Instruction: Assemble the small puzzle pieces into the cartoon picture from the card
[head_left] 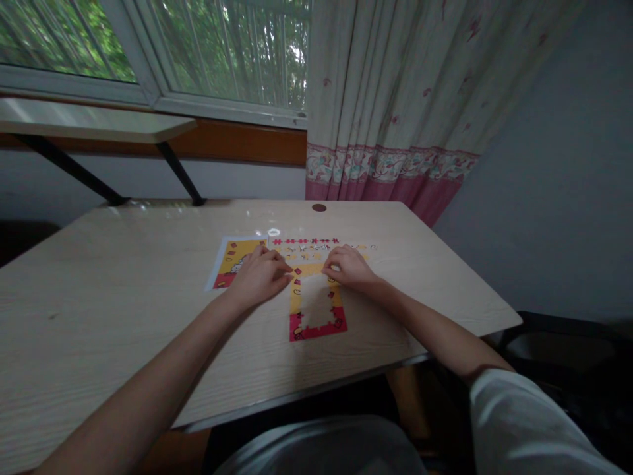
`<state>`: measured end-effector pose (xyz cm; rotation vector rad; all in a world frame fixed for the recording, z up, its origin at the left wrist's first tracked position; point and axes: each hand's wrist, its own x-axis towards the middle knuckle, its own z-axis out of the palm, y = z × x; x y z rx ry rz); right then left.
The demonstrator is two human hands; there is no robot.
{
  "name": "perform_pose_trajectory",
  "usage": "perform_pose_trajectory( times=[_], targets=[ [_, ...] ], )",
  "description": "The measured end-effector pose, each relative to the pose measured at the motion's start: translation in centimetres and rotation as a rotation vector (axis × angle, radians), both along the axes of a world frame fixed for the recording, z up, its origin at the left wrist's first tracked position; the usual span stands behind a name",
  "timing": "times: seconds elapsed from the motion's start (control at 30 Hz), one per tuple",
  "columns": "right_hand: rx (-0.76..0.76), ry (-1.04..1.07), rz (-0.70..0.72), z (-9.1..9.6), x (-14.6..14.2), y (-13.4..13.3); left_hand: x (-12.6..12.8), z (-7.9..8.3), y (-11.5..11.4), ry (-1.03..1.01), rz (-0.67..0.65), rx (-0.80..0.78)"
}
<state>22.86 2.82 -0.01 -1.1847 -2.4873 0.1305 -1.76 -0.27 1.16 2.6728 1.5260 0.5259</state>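
A jigsaw puzzle border (319, 330) lies flat on the table, yellow at the top and sides and red along the bottom, with bare tabletop inside it. My left hand (262, 276) is closed, its thumb and finger pressed together at the border's upper left corner. At the upper right corner, the fingers of my right hand (349, 267) are pinched on the edge. Just beyond both hands lie rows of loose puzzle pieces (302, 241), red at the back, pale and yellow nearer. Partly under my left hand is a printed picture sheet (230, 254) in yellow and red.
The pale wooden table (148, 277) has a rounded right corner and a dark round cable-hole cover (319, 208) at its back edge. A raised shelf (99, 122) on black legs stands at the back left. Behind are a window (232, 53) and a curtain (395, 99).
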Motion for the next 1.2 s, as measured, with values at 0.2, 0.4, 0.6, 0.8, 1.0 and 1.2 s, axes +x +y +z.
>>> perform_pose_trajectory(
  times=[0.2,0.4,0.6,0.8,1.0,1.2],
  targets=[
    [-0.055,0.022,-0.022,-0.1,0.0,-0.1,0.0,-0.1,0.0,-0.017,-0.012,-0.009],
    [-0.008,0.042,0.003,-0.1,-0.1,-0.1,0.0,0.1,0.0,0.01,-0.012,-0.001],
    [0.039,0.142,-0.143,1.2,5.1,2.9,-1.6,0.4,0.9,-0.008,0.04,0.051],
    [-0.147,-0.019,-0.14,1.9,11.9,5.1,-3.8,0.7,1.6,0.059,0.145,0.087],
    [-0.291,0.01,-0.13,1.8,11.9,5.0,-4.0,0.4,1.8,0.16,0.169,0.087],
    [-0.405,0.047,-0.13,1.5,11.4,5.0,-3.8,0.4,1.7,0.196,0.186,0.059]
  ],
)
